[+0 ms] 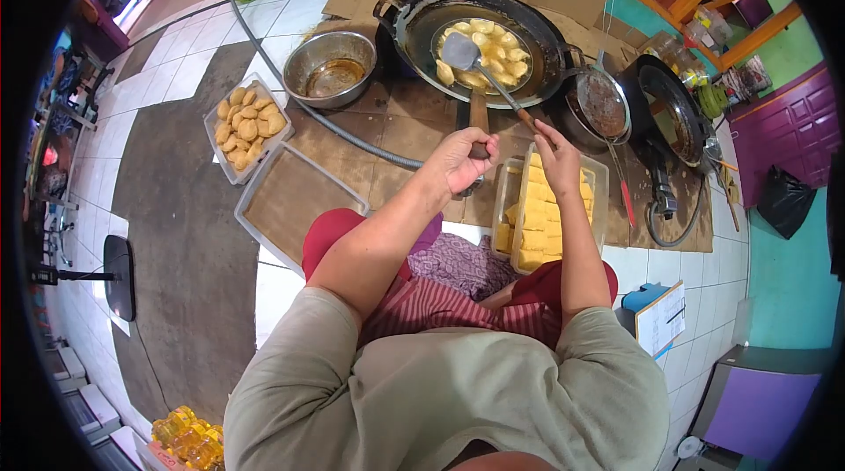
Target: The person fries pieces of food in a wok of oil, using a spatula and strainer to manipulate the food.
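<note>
My right hand is closed round the wooden end of a metal spatula, whose blade sits over the pale golden pastries frying in oil. These lie in a large black wok. In front of the wok's near rim, my left hand has its fingers curled round a thick wooden handle that reaches in over the rim; the tool at its far end is not clear. Below my right hand stands a clear plastic box with rows of yellow rolls.
To the left are a metal basin, a tub of browned pastries and a shallow tray. On the right, a strainer rests over a pot beside a second black pan. A grey hose crosses the cardboard.
</note>
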{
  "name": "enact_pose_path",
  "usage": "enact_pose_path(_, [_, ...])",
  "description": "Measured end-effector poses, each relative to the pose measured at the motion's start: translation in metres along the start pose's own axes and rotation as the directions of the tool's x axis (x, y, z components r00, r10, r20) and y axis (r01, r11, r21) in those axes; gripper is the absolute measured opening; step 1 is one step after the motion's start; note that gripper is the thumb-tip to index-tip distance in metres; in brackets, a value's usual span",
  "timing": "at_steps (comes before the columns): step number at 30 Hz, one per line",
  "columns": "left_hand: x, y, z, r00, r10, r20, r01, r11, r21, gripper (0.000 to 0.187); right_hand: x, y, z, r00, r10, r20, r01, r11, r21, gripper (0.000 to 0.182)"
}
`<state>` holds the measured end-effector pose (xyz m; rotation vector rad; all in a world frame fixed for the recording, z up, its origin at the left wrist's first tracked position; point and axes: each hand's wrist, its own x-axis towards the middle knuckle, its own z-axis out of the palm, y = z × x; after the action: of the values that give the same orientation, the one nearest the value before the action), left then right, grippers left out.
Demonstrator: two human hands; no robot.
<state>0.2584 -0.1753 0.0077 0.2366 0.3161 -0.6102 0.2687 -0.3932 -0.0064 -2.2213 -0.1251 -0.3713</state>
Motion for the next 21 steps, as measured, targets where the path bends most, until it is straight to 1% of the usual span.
enact_pose_path(4, [0.0,0.001,-0.001,1.0,0.003,-0.01,-0.003,1.0,0.012,0.024,0.0,-0.011,-0.009,0.995,-0.091,0.048,0.095,0.991,-0.099,0.026])
enact_pose_path(7, [0.002,0.002,-0.004,1.0,0.003,0.0,-0.003,1.0,0.03,0.024,0.004,-0.009,-0.008,0.976,-0.217,0.026,0.218,0.955,-0.2,0.026])
enact_pose_path(10, [0.003,0.0,-0.005,1.0,0.018,-0.022,-0.017,0.999,0.03,0.016,0.005,-0.024,-0.008,0.966,-0.251,0.067,0.258,0.898,-0.358,0.026])
enact_pose_path(13, [0.008,-0.004,-0.01,1.0,-0.004,0.0,0.004,1.0,-0.002,0.017,0.002,-0.039,-0.005,0.963,-0.245,0.113,0.269,0.849,-0.455,0.026])
enact_pose_path(16, [0.014,-0.006,-0.014,0.999,0.003,0.035,-0.004,1.0,0.021,0.023,-0.001,-0.041,0.004,0.956,-0.23,0.18,0.291,0.79,-0.539,0.028])
enact_pose_path(21, [0.024,-0.006,-0.019,0.999,-0.013,0.053,0.011,1.0,0.024,0.024,0.012,-0.027,0.03,0.937,-0.259,0.233,0.348,0.736,-0.58,0.029])
